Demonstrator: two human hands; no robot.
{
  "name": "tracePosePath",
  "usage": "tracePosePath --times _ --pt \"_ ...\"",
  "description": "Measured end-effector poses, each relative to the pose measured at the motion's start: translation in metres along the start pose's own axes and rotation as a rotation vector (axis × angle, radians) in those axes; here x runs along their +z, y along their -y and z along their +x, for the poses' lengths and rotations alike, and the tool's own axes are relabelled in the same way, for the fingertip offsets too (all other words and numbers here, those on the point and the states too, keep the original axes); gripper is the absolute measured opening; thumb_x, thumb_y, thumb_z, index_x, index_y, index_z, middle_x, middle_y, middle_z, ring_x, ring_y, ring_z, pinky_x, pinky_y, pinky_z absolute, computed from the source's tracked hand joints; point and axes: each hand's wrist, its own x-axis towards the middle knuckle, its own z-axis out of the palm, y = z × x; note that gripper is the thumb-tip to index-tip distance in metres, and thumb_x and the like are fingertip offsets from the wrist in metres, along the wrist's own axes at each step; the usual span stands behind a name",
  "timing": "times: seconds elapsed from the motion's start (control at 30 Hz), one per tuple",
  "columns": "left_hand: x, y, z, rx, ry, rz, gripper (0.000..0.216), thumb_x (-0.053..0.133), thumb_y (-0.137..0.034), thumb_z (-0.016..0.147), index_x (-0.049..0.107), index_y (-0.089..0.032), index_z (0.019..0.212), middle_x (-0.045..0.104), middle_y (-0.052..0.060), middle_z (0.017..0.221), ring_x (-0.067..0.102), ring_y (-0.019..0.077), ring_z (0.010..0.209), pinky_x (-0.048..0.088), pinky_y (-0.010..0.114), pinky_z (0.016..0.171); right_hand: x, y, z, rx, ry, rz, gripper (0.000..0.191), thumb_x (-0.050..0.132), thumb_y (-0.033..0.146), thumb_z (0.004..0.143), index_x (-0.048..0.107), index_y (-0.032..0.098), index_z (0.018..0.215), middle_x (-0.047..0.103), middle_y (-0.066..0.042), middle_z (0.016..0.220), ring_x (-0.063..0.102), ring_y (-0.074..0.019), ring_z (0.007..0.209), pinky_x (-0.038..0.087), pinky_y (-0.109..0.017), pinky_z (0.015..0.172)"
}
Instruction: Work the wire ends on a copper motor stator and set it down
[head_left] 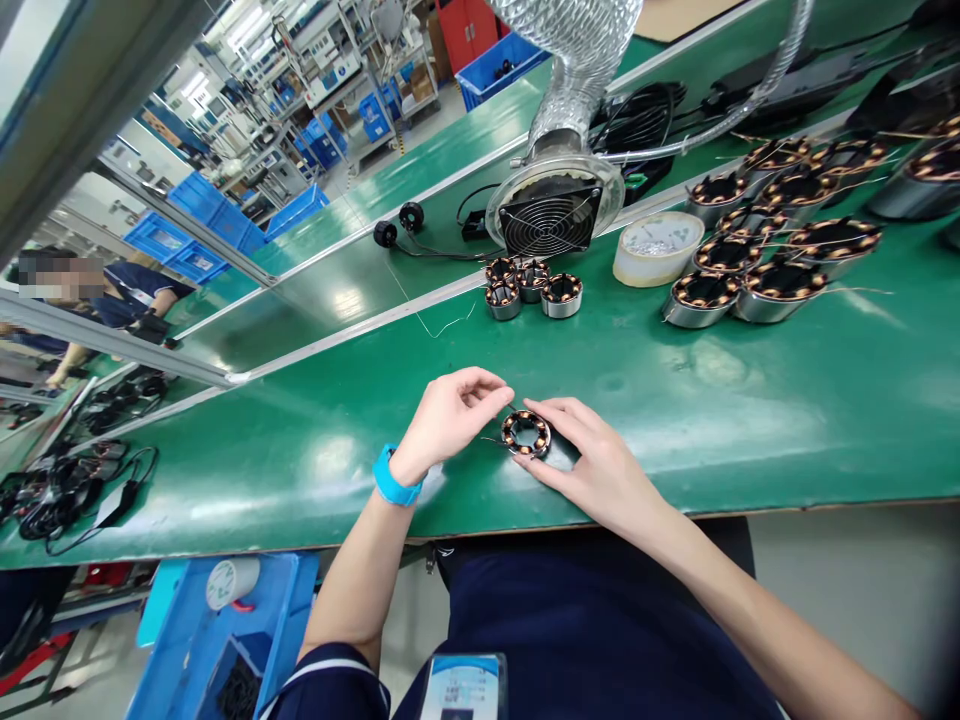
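A small round motor stator (526, 434) with copper windings lies on the green bench (750, 400) in front of me. My right hand (592, 460) curls round its right side, fingers closed on it. My left hand (450, 412), with a blue wristband (393, 480), pinches at the stator's upper left edge; a thin wire seems to be between thumb and finger. Beyond, several more small stators (532, 285) sit in a cluster.
A fan with a silver flexible duct (555, 205) stands at the back. A white round tub (658, 247) and several larger stators (765, 250) lie to the right. Cables (67, 485) are heaped at far left. A blue crate (225, 640) sits below. Another person (112, 290) works at the left.
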Motion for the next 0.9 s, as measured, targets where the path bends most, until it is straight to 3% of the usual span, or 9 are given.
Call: tracePosePath --times 0.07,0.13,0.27,0.33,0.5,0.63,0.8,0.9 --pt "-0.006 -0.002 0.002 -0.012 -0.011 0.113 0.03 0.065 -0.042 0.09 0.07 -0.015 0.078 0.071 0.005 0.074 0.063 0.015 0.067 0.048 0.026 0.063 0.001 -0.001 0.0 -0.003 0.0 0.004 0.046 0.068 0.031 0.096 0.055 0.022 0.14 0.062 -0.011 0.12 0.062 -0.0274 0.112 0.055 -0.046 0.094" --pt "-0.009 -0.002 0.005 -0.043 0.04 0.131 0.033 0.062 -0.04 0.09 0.065 -0.016 0.068 0.067 0.004 0.068 0.06 0.0135 0.063 0.046 0.025 0.06 0.001 -0.001 0.0 -0.006 0.001 0.01 0.045 0.066 0.03 0.097 0.055 0.023 0.139 0.063 -0.012 0.121 0.062 -0.0276 0.113 0.055 -0.047 0.094" --pt "-0.007 0.005 0.013 -0.093 0.223 -0.216 0.033 0.07 -0.046 0.084 0.069 -0.015 0.072 0.068 0.005 0.072 0.056 0.0116 0.062 0.046 0.024 0.061 0.0 0.0 0.001 -0.024 0.014 0.026 0.043 0.065 0.029 0.097 0.056 0.023 0.138 0.063 -0.011 0.121 0.062 -0.0275 0.113 0.056 -0.047 0.094" --pt "-0.005 0.01 0.014 -0.086 0.238 -0.327 0.035 0.074 -0.049 0.081 0.071 -0.015 0.074 0.067 0.005 0.072 0.054 0.0111 0.063 0.043 0.023 0.06 -0.001 0.0 0.001 -0.026 0.021 0.032 0.043 0.065 0.028 0.097 0.056 0.024 0.138 0.063 -0.011 0.123 0.062 -0.0274 0.114 0.056 -0.047 0.095" --pt "-0.017 0.012 -0.002 -0.084 0.106 -0.19 0.041 0.067 -0.056 0.088 0.072 -0.016 0.081 0.057 0.001 0.067 0.045 0.0098 0.06 0.034 0.023 0.055 0.0 -0.001 0.0 -0.022 0.021 0.024 0.047 0.065 0.027 0.096 0.054 0.024 0.142 0.062 -0.011 0.124 0.062 -0.0269 0.115 0.055 -0.046 0.097" --pt "-0.027 0.01 -0.02 -0.119 0.184 -0.087 0.043 0.065 -0.057 0.089 0.066 -0.016 0.076 0.054 -0.001 0.067 0.042 0.0092 0.058 0.032 0.023 0.053 0.002 -0.002 -0.001 -0.016 0.015 0.012 0.05 0.066 0.027 0.096 0.053 0.024 0.144 0.062 -0.011 0.124 0.061 -0.0267 0.115 0.055 -0.046 0.098" --pt "-0.011 0.021 -0.013 -0.123 0.273 -0.331 0.042 0.068 -0.057 0.087 0.067 -0.015 0.08 0.058 0.002 0.075 0.042 0.0078 0.059 0.03 0.021 0.052 0.001 -0.002 0.0 -0.03 0.025 -0.004 0.049 0.066 0.026 0.095 0.054 0.024 0.142 0.062 -0.01 0.124 0.061 -0.0269 0.115 0.054 -0.045 0.098" --pt "-0.003 0.027 -0.007 -0.131 0.295 -0.445 0.046 0.073 -0.06 0.082 0.069 -0.014 0.079 0.05 0.0 0.066 0.035 0.0067 0.055 0.024 0.021 0.049 0.0 -0.002 0.0 -0.032 0.034 0.0 0.049 0.065 0.026 0.095 0.054 0.024 0.143 0.062 -0.01 0.125 0.061 -0.0266 0.115 0.054 -0.044 0.098"
